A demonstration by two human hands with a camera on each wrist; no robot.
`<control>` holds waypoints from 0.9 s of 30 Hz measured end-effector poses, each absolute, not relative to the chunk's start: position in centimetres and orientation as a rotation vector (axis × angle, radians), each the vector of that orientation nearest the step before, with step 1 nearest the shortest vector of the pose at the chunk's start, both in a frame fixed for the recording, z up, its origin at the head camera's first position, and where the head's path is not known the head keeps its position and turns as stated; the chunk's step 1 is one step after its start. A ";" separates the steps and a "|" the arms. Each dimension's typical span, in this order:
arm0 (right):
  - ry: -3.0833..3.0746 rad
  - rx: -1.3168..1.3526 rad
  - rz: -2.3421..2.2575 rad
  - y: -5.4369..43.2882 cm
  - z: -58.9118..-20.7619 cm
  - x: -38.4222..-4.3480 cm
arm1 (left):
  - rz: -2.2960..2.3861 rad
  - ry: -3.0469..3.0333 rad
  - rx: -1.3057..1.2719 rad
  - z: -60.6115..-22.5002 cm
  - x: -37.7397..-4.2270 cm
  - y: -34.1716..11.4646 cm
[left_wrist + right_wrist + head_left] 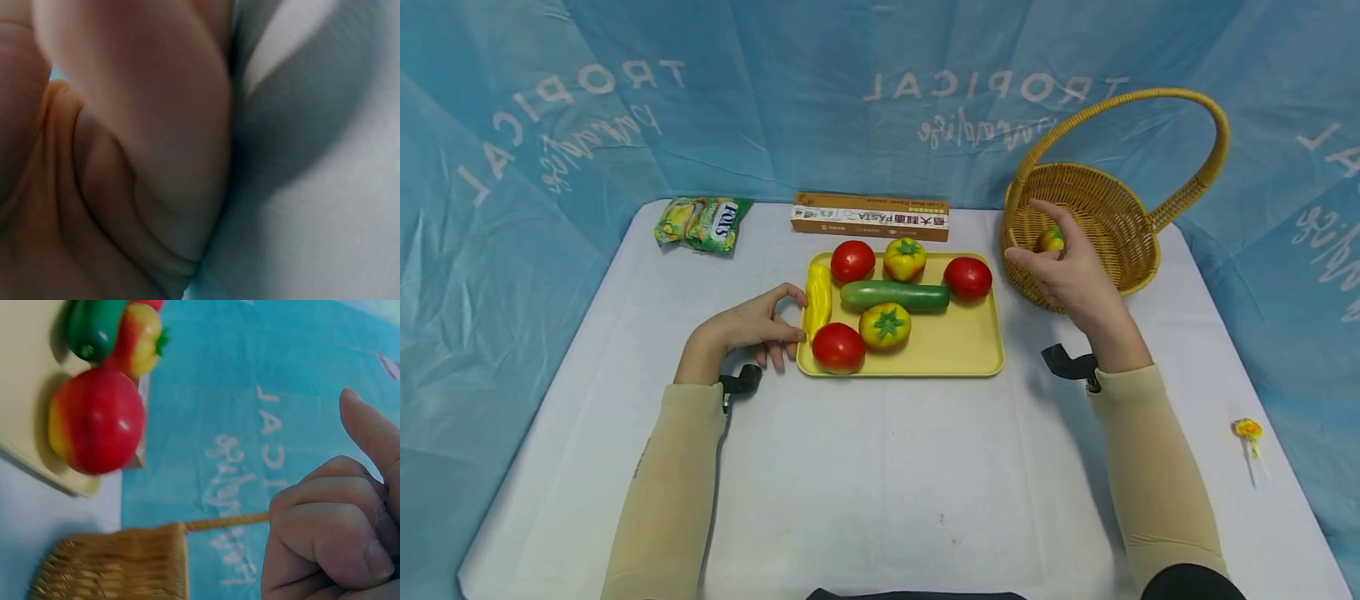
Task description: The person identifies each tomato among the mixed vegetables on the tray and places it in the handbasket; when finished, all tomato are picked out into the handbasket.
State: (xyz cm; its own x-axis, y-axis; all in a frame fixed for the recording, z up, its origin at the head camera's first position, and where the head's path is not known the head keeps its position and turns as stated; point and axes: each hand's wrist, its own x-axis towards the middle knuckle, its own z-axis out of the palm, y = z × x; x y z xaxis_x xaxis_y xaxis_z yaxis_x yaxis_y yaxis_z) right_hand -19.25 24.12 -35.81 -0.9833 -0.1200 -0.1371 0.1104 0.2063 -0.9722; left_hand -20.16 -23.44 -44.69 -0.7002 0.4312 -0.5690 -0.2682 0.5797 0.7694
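Note:
My left hand (752, 327) is at the left rim of a yellow tray (955, 354), index fingertip and thumb apart beside a long, bumpy yellow vegetable (817, 302). Whether the fingertips touch the vegetable or only the rim is hard to tell. Over the wicker basket (1116, 225) hangs my right hand (1075, 275), its thumb and index finger spread and nothing between them, the other fingers bent in the right wrist view. Behind it, a yellow-red fruit (1051, 240) shows inside the basket. The tray also carries a green cucumber (895, 296), a red fruit (967, 278) and a yellow-red fruit (885, 326).
Behind the tray lies a brown pasta box (870, 217). A green snack bag (703, 223) is at the back left, and a yellow lollipop (1248, 430) at the right edge. The basket's tall handle (1150, 93) arches above it. Blue printed cloth (820, 100) surrounds the table.

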 end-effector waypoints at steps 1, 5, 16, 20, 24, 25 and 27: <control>2.299 -0.008 -1.843 23.8 -36.0 -19.3 | 1.162 2.043 0.133 -44.7 -20.2 -23.5; 2.272 -0.009 -1.773 22.6 -37.1 -19.5 | 1.160 2.044 0.137 -44.6 -20.2 -23.5; 2.205 0.009 -1.690 21.1 -40.0 -20.4 | 1.162 2.047 0.147 -44.6 -20.4 -23.5; 2.219 0.024 -1.624 20.8 -41.1 -20.8 | 1.164 2.042 0.150 -44.6 -20.4 -23.6; 2.241 0.036 -1.545 20.8 -42.0 -21.1 | 1.167 2.035 0.149 -44.6 -20.3 -23.5; 2.240 0.037 -1.537 20.9 -42.2 -21.1 | 1.169 2.032 0.148 -44.6 -20.2 -23.5; 2.242 0.042 -1.526 21.0 -42.5 -21.2 | 1.169 2.028 0.143 -44.7 -20.2 -23.5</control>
State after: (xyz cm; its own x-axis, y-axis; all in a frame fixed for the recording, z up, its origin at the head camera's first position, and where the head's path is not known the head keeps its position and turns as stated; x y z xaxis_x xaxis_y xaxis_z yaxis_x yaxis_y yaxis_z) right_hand -21.20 20.95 -42.52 -0.9089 -0.2097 -0.3605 0.2585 0.3950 -0.8816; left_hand -20.22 -23.54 -44.69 -0.6932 0.4459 -0.5663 -0.2668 0.5712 0.7762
